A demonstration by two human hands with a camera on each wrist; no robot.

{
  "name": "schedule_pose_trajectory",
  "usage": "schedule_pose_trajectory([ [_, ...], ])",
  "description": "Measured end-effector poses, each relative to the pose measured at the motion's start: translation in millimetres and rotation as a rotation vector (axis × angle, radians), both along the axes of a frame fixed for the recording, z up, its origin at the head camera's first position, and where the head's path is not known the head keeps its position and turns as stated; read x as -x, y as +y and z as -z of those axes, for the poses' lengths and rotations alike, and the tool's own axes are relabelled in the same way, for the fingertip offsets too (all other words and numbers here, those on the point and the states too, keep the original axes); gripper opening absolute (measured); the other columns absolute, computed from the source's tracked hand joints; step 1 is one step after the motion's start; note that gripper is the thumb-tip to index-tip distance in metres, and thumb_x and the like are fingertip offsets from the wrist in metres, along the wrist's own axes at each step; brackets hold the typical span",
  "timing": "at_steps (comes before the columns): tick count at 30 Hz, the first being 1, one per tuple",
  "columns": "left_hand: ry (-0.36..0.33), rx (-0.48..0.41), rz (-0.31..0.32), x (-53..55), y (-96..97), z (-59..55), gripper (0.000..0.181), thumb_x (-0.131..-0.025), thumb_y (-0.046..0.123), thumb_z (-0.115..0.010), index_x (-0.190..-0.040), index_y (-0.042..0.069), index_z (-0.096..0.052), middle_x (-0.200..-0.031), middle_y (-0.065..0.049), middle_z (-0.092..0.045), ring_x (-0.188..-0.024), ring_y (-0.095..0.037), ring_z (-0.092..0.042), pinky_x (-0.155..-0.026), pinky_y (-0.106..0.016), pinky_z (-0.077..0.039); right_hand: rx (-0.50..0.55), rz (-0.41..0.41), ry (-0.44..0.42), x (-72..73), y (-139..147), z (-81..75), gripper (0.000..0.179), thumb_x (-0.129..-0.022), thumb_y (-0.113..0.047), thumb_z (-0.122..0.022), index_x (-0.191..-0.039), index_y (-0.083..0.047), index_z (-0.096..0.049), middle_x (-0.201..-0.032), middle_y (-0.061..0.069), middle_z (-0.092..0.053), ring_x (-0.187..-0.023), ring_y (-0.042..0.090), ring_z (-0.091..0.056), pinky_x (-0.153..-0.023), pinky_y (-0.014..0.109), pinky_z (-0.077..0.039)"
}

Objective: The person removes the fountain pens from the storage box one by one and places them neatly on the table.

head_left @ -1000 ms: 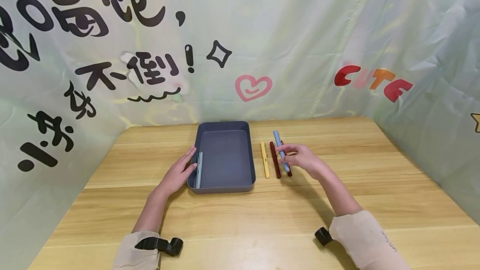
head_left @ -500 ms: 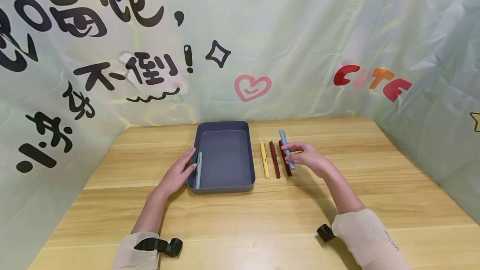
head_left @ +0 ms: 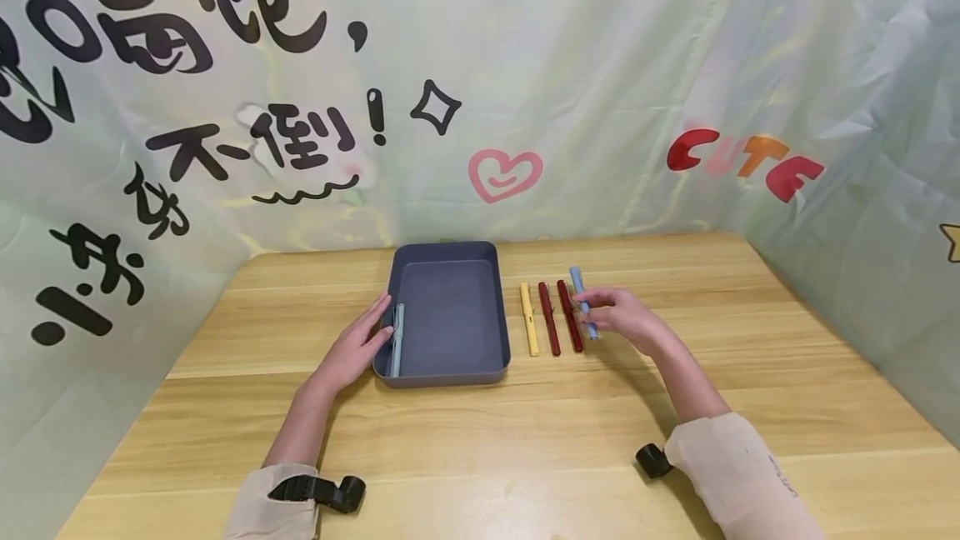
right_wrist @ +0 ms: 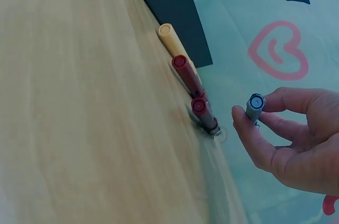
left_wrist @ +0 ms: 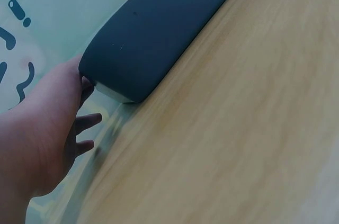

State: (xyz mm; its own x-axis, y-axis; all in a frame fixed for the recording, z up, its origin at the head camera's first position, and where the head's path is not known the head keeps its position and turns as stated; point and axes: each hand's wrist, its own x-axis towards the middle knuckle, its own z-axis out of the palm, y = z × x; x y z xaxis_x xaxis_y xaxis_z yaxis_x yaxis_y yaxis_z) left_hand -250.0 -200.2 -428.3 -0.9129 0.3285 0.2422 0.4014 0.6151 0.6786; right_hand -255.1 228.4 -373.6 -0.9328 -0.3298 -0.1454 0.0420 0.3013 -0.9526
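Observation:
In the head view my right hand (head_left: 622, 319) pinches a light blue pen (head_left: 577, 277) between thumb and fingertips, just right of the dark red pens. The right wrist view shows this blue pen (right_wrist: 256, 103) end-on between the thumb and fingers. Two dark red pens (head_left: 550, 319) and a yellow pen (head_left: 528, 319) lie side by side on the table. At the left wall of the dark grey-blue tray (head_left: 450, 379) rests my left hand (head_left: 356, 354), its fingers extended and its thumb at the rim. A grey-blue pen (head_left: 398, 348) lies along the tray's left inner side.
The wooden table (head_left: 465, 457) reaches back to a printed cloth backdrop (head_left: 600, 65), which also hangs at both sides. Black wrist cameras (head_left: 348, 493) are strapped to both sleeves.
My right hand has carried the light blue pen to the right, from over the dark red pens to beside them. The left hand and the tray have stayed in place.

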Motion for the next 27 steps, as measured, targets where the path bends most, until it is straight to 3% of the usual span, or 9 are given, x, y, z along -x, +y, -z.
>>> schedule_pose_trajectory([
  [27,-0.005,0.015,-0.004,0.2,-0.4,0.5,0.055,-0.099,0.025,-0.044,-0.146,0.009,-0.023,-0.151,-0.010,-0.017,-0.135,-0.031,-0.017,-0.105,-0.052,-0.017,0.037,0.046,-0.054,4.2,7,16.1,0.040,-0.092,0.005,-0.043,-0.129,0.018,-0.036,-0.124,0.034,-0.039,-0.095,0.024,-0.055,-0.081,0.032,-0.049],
])
